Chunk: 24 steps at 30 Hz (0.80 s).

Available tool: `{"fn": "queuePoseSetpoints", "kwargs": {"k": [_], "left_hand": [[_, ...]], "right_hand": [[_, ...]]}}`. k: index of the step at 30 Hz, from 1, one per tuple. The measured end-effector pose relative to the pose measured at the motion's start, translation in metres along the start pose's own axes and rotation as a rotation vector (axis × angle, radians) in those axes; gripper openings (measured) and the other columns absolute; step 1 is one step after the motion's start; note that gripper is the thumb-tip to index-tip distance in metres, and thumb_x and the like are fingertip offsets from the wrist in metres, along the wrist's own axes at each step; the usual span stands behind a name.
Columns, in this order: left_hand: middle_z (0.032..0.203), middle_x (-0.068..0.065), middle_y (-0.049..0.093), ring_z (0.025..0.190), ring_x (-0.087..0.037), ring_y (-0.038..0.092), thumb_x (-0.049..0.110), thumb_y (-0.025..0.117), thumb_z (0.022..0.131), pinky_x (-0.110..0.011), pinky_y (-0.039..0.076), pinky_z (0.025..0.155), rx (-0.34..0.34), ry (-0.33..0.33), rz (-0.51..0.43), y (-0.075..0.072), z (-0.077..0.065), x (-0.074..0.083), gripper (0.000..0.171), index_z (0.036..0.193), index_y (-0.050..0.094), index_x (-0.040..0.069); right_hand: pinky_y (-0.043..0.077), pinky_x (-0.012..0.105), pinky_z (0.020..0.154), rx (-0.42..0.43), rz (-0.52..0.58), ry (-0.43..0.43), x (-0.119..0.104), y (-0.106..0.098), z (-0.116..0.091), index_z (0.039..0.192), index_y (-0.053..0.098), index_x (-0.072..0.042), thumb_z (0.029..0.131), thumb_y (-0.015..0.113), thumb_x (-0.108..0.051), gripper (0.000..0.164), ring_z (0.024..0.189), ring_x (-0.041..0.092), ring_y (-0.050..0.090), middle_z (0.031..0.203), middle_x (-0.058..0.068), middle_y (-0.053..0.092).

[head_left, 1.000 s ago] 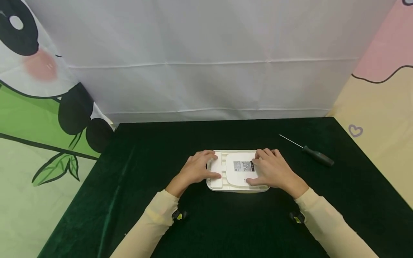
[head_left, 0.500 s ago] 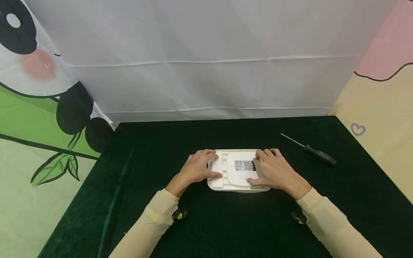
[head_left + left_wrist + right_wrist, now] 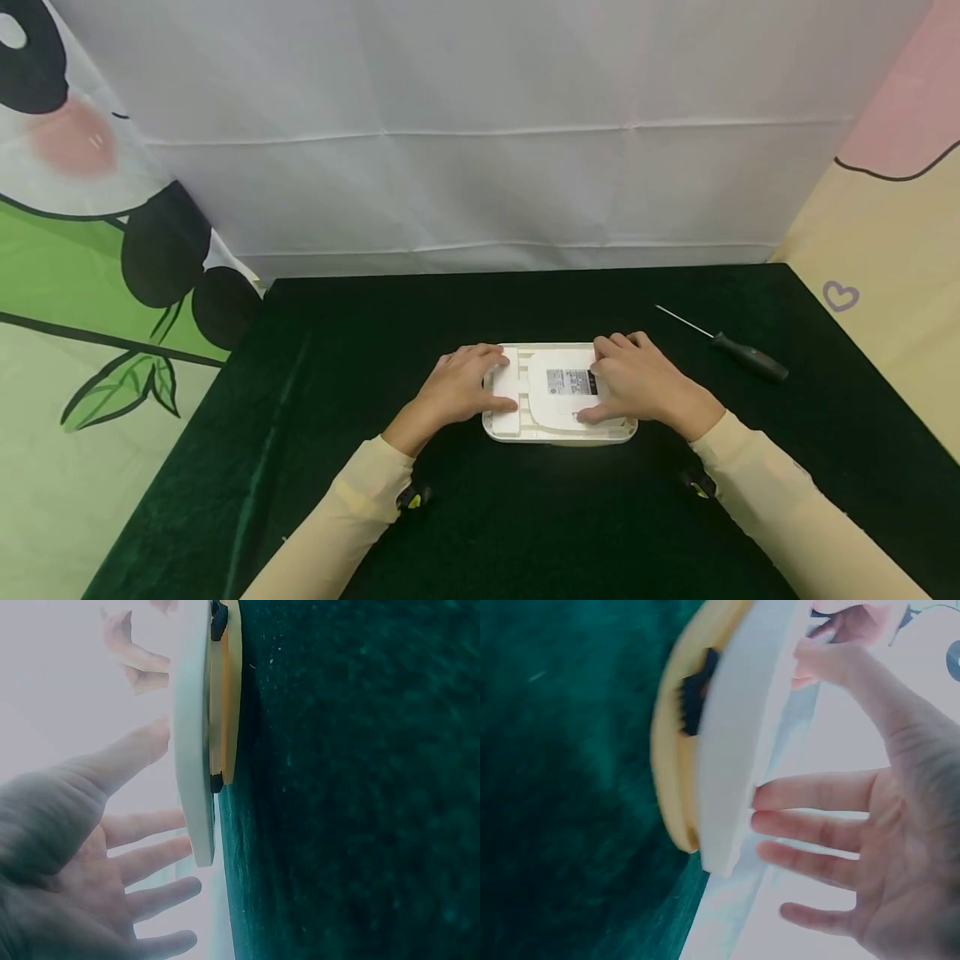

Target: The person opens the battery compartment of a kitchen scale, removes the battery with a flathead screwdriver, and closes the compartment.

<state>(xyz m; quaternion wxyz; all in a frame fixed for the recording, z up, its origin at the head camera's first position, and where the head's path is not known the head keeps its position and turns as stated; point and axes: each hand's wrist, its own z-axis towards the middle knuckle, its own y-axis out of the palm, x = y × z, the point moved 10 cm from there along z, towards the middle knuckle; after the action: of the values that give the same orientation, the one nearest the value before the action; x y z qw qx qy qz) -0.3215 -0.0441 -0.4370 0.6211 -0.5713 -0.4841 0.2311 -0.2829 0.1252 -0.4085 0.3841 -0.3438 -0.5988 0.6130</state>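
A white rounded rectangular plastic device (image 3: pixel 547 417) lies on the dark green cloth with a printed label (image 3: pixel 572 382) on its upper face. Both wrist views show a yellow layer (image 3: pixel 233 697) with black pieces (image 3: pixel 697 694) beneath its white body. At its left end, my left hand (image 3: pixel 461 387) has thumb and fingers spread apart, with the thumb tip on a raised white strip (image 3: pixel 507 379). My right hand (image 3: pixel 637 382) rests over the right end. Its thumb and index finger are at the face, and the fingers look mostly straight in the right wrist view.
A screwdriver (image 3: pixel 750 358) with a dark handle lies on the cloth (image 3: pixel 420 533) beyond my right hand, its thin shaft pointing back and left. A white fabric wall (image 3: pixel 480 192) stands behind the table, with cartoon-printed sheets on both sides.
My right hand has shifted slightly away from me over the device, showing more of its near right corner. The head view tilts a little. My left hand stays in place on the device.
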Motion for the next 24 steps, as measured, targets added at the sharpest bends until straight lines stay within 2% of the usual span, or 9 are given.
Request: {"fn": "queuePoseSetpoints", "kwargs": {"k": [6, 11, 20, 24], "left_hand": [[0.154, 0.001, 0.040, 0.140, -0.025, 0.036, 0.056, 0.073, 0.081, -0.051, 0.027, 0.114, 0.008, 0.005, 0.001, -0.0007, -0.0008, -0.0002, 0.070, 0.139, 0.054, 0.021], [0.154, 0.000, 0.040, 0.140, -0.026, 0.036, 0.056, 0.073, 0.081, -0.051, 0.026, 0.114, 0.001, 0.007, -0.005, 0.0005, -0.0017, -0.0004, 0.071, 0.140, 0.054, 0.021], [0.154, 0.000, 0.041, 0.140, -0.026, 0.036, 0.056, 0.073, 0.081, -0.052, 0.027, 0.114, 0.009, 0.014, -0.007, 0.0013, -0.0019, -0.0006, 0.070, 0.139, 0.054, 0.021], [0.154, 0.000, 0.041, 0.141, -0.026, 0.036, 0.056, 0.073, 0.081, -0.053, 0.027, 0.114, 0.008, 0.016, -0.003, 0.0017, -0.0010, -0.0008, 0.070, 0.139, 0.055, 0.022]], "right_hand": [[0.036, 0.059, 0.103, 0.082, -0.064, -0.060, -0.0050, -0.0013, -0.0017, 0.088, 0.076, -0.007, 0.071, 0.067, -0.070, 0.066, 0.094, 0.025, 0.054, 0.099, 0.005, 0.060], [0.031, 0.064, 0.106, 0.084, -0.079, -0.070, -0.0061, 0.0007, -0.0036, 0.088, 0.076, -0.009, 0.074, 0.064, -0.071, 0.064, 0.097, 0.026, 0.055, 0.100, 0.004, 0.059], [0.031, 0.064, 0.107, 0.093, -0.101, -0.055, -0.0045, 0.0037, -0.0085, 0.104, 0.074, -0.006, 0.076, 0.059, -0.073, 0.074, 0.106, 0.029, 0.056, 0.112, 0.008, 0.059], [0.031, 0.064, 0.107, 0.104, -0.120, -0.062, -0.0051, 0.0045, -0.0097, 0.106, 0.073, -0.006, 0.078, 0.057, -0.072, 0.074, 0.109, 0.030, 0.056, 0.116, 0.009, 0.059]]}}
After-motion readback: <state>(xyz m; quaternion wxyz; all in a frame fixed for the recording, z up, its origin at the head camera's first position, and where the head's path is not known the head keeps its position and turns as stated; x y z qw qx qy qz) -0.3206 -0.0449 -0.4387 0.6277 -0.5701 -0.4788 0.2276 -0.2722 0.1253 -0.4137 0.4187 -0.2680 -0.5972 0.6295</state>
